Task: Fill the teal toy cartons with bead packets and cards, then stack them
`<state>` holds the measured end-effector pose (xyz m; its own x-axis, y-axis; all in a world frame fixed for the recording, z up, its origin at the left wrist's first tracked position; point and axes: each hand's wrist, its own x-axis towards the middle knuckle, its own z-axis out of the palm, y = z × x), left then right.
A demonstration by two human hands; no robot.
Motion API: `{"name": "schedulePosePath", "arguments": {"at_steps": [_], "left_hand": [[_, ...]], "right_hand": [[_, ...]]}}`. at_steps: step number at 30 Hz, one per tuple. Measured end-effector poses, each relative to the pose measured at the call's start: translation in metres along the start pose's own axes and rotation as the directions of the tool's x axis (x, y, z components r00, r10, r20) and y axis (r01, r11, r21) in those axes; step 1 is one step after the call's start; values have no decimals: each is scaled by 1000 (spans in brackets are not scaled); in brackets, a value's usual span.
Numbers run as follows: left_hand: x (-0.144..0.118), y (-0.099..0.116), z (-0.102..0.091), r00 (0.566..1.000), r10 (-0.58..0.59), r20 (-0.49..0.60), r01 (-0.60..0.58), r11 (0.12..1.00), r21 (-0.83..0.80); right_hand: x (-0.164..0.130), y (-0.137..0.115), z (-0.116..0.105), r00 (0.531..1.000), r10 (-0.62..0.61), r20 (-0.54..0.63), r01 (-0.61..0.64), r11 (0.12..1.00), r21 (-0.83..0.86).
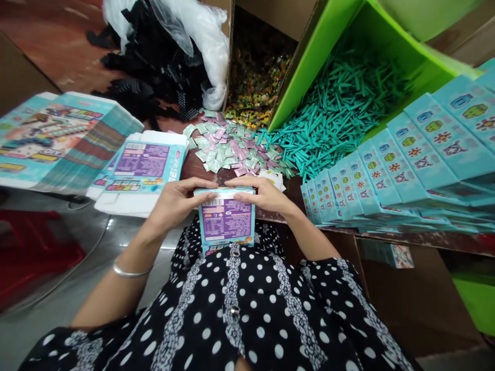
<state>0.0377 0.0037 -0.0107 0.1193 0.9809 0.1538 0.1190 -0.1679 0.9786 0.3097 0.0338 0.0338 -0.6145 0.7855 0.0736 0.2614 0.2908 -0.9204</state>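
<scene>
We brace the small box [226,219] upright against our lap, left hand [178,201] and right hand [263,195] with fingers curled shut on its top edges, the finished boxes [406,170] fanned at three o'clock.

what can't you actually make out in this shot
Head view only:
- Small box: its top is covered by the left hand and right hand, so whether its flap is closed cannot be told; its label print is too small to read.
- Row of finished boxes: cut off by the right edge.
- Brown carton: inside in shadow, the colourful bits too small to identify.
- Black parts: partly covered by a plastic bag.
</scene>
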Motion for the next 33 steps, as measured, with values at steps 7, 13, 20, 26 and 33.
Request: {"name": "schedulePosePath", "arguments": {"at_steps": [7,13,20,26,33], "left_hand": [[0,6,15,977,-60,-203,51,997,-50],[-11,-10,3,999,34,-25,-35,998,-44],[-31,-32,-6,980,172,101,-156,976,-152],[-7,-26,-9,818,125,-562,-356,877,-323],[-26,-38,-14,916,137,-376,-159,987,-28]], "right_hand": [[13,-10,-10,998,12,54,-8,997,-72],[-5,6,6,1000,-26,3,26,992,-122],[-27,21,24,980,-185,-70,168,966,-195],[-29,39,21,998,15,-54,-5,984,179],[-41,61,26,872,280,-401,-42,860,508]]}}
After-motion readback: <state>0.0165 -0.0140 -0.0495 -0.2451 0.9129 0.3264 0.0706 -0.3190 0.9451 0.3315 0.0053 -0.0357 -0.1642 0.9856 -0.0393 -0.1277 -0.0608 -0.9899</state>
